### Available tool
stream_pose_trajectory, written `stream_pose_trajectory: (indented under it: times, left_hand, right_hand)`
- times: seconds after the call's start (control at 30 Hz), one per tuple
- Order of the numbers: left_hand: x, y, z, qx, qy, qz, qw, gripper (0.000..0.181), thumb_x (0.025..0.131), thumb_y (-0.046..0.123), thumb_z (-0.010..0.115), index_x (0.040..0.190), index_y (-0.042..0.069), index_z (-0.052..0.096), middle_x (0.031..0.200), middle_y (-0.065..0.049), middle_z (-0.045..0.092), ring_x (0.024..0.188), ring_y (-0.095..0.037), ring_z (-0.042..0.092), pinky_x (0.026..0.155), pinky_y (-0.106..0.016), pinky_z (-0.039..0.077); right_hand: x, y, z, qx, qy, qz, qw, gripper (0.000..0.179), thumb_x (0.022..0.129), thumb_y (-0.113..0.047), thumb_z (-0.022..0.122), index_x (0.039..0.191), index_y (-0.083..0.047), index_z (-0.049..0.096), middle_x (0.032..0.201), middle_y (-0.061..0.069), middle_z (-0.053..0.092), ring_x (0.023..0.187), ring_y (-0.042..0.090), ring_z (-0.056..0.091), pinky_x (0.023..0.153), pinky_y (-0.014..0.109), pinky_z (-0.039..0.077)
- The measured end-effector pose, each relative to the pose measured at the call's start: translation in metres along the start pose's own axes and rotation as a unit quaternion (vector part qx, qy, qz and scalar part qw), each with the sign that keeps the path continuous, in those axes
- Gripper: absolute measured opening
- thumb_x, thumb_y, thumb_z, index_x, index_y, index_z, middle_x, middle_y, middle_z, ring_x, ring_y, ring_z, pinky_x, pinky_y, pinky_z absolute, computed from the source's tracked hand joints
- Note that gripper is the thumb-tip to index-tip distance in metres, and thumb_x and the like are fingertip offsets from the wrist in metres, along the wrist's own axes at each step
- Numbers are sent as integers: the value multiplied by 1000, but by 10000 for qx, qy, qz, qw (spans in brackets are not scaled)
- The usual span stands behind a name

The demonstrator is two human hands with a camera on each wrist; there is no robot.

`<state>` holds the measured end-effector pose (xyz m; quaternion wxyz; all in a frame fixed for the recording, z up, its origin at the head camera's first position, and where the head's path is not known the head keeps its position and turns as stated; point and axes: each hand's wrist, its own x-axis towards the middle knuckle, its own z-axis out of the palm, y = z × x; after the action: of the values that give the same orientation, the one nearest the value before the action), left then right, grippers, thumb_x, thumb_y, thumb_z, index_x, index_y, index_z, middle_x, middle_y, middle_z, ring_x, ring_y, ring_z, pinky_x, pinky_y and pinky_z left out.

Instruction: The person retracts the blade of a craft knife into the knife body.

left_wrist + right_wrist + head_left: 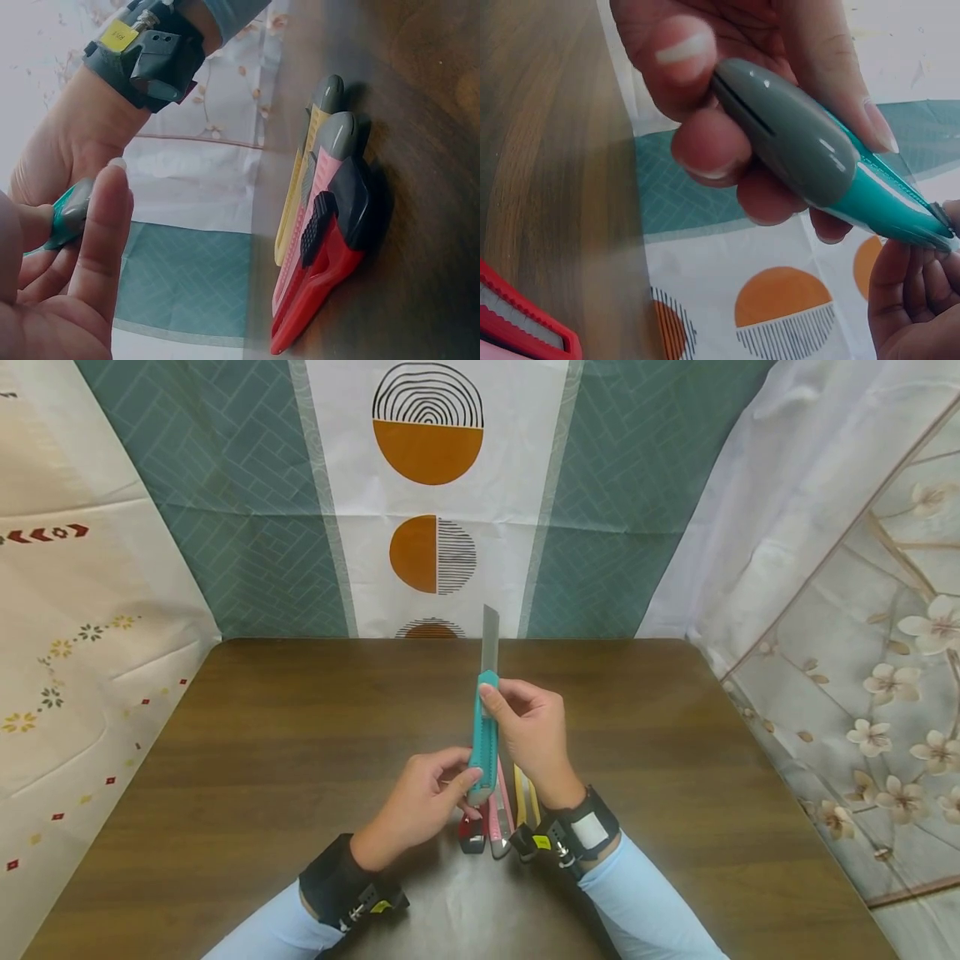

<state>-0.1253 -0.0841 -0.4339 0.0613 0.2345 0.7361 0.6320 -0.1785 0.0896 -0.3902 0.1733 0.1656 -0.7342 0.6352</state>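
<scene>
Both hands hold a teal utility knife [485, 743] upright above the table, its long grey blade [491, 639] extended at the top. My left hand [412, 802] pinches the lower end between thumb and fingers. Higher up, my right hand [536, 735] grips the body, thumb on its front near the slider. The right wrist view shows the grey end cap [795, 135] among the left fingers. Below the hands lie a red utility knife [319, 292] with a black end, a pink one [324, 166] and a yellow one [318, 118], side by side with grey ends.
The brown wooden table [300, 710] extends around the hands. Behind it hangs a teal and white patterned curtain [615, 527]. Pale floral cloths hang at the left and right sides. Black camera straps [330, 881] circle both wrists.
</scene>
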Motion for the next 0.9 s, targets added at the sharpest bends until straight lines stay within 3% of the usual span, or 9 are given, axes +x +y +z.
stream_pose_trajectory:
  times: [0.3, 0.6, 0.9]
  left_hand:
    - [0, 0, -1, -60, 1, -1, 10000, 28, 100, 12, 67, 125, 0, 66, 100, -18, 73, 74, -39, 75, 65, -34, 65]
    - [0, 2, -3, 106, 91, -41, 9999, 27, 99, 12, 67, 124, 1, 66, 100, -16, 74, 73, -22, 77, 66, -33, 65]
    - [0, 3, -2, 62, 88, -39, 9999, 26, 99, 11, 68, 123, 1, 67, 98, -17, 74, 74, -34, 76, 65, -33, 65]
  right_hand:
    - [0, 1, 1, 53, -18, -26, 10000, 17, 95, -18, 75, 103, -3, 79, 88, 15, 76, 72, 15, 67, 64, 25, 61]
    - [0, 2, 2, 122, -127, 16, 9998, 16, 95, -17, 75, 105, -5, 78, 87, 15, 74, 73, 17, 65, 64, 24, 60]
    - [3, 4, 2, -30, 50, 399, 9992, 23, 97, -28, 73, 97, -6, 79, 85, 11, 75, 71, 18, 66, 62, 25, 57]
